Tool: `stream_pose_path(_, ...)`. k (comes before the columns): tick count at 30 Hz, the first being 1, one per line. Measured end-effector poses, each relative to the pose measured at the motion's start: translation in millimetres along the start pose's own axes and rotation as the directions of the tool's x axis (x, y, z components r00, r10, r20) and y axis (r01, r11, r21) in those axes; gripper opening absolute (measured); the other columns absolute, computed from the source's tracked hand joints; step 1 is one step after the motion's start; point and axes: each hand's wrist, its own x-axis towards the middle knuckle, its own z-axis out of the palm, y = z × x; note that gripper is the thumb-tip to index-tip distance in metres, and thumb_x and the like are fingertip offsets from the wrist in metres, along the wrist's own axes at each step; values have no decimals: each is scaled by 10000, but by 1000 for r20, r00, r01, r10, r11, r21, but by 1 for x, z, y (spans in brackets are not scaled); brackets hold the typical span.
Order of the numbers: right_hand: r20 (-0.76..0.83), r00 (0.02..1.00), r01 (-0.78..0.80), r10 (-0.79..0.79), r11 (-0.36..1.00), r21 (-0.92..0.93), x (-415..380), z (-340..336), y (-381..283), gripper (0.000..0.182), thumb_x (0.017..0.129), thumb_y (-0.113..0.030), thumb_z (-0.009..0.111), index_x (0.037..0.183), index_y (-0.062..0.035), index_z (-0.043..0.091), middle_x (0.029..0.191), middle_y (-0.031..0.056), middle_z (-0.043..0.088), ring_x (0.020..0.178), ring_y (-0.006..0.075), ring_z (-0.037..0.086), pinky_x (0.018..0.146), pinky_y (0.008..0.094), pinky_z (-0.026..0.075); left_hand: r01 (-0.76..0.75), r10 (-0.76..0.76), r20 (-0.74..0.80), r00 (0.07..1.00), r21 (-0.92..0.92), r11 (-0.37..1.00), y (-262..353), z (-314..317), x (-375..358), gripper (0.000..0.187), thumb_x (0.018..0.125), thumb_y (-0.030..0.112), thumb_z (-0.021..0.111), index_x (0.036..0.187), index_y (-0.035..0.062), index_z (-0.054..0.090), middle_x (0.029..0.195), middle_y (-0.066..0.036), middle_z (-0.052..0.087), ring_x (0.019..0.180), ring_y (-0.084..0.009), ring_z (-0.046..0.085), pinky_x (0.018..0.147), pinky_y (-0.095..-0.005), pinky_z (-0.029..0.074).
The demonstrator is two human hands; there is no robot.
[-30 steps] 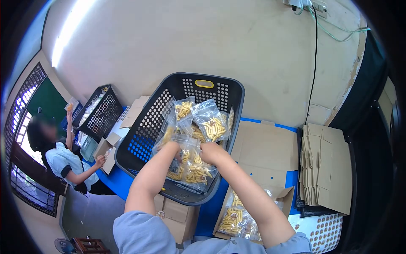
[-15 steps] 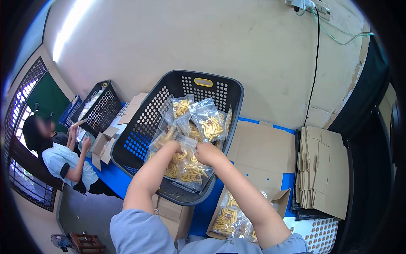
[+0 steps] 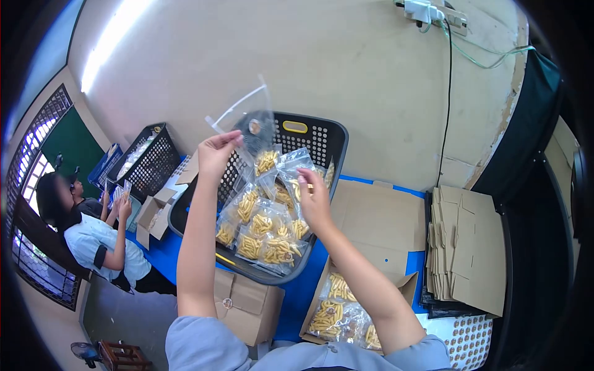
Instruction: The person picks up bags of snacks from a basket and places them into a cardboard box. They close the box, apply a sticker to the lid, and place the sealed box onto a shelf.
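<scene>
My left hand (image 3: pixel 219 153) pinches a clear zip bag (image 3: pixel 242 110) that bears a small round sticker; no snacks show inside it. The bag is raised over the far left rim of a black plastic basket (image 3: pixel 337 139). Over the basket's right part, my right hand (image 3: pixel 314 199) has its fingers apart and slightly bent, with nothing seen in them. Just behind those fingers is a clear bag of yellow finger-shaped snacks (image 3: pixel 292 166). More filled snack bags (image 3: pixel 263 224) are heaped in the basket below both hands.
An open cardboard box (image 3: pixel 315 294) with snack bags stands on the blue table at front right. Flattened cartons (image 3: pixel 473 250) lean at the right, beside a sticker sheet (image 3: pixel 467 340). A closed carton (image 3: pixel 244 309) sits front left. Two people (image 3: pixel 102 238) work at left, near another basket (image 3: pixel 145 161).
Both hands have come up from the heap of snack bags. The left has risen up and left with the clear zip bag; the right has moved up slightly and its fingers have spread.
</scene>
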Motion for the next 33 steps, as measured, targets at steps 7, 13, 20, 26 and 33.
stream_pose_path(7,-72,997,0,19,965,261,-60,-97,-64,515,909,-195,576,1371,-108,365,1182,106,571,1108,235,537,955,398,414,98,-57,388,920,-88,991,64,43,-136,198,826,-95,597,990,-31,687,929,-97,698,843,-125,661,795,-243,530)
stream_pose_path(13,323,866,-463,381,855,233,-150,-137,-110,309,834,-122,701,1109,-12,612,969,93,676,899,155,636,822,285,491,319,-98,527,844,-345,883,42,79,-254,203,789,-43,693,908,14,540,935,-76,663,904,-144,628,831,-288,513)
stream_pose_path(20,137,865,-500,482,849,170,-207,-136,-125,164,841,-73,686,984,3,660,876,64,684,815,105,631,746,236,497,556,-311,579,753,-309,771,39,97,-325,186,877,99,654,980,41,511,936,-38,598,921,-81,559,803,-250,462)
stream_pose_path(26,146,822,-563,551,746,356,-221,-138,-128,162,858,-100,671,976,10,653,884,64,678,814,100,615,739,228,481,513,-353,435,829,-337,789,37,94,-348,152,894,109,637,989,29,550,918,-28,605,854,-64,565,728,-221,459)
stream_pose_path(33,136,821,-571,555,802,174,-228,-138,-141,142,840,-112,700,887,19,672,822,75,683,726,89,620,661,230,501,409,-272,451,850,-240,880,49,95,-366,317,790,55,743,1012,19,521,953,-53,609,854,-90,588,745,-236,491)
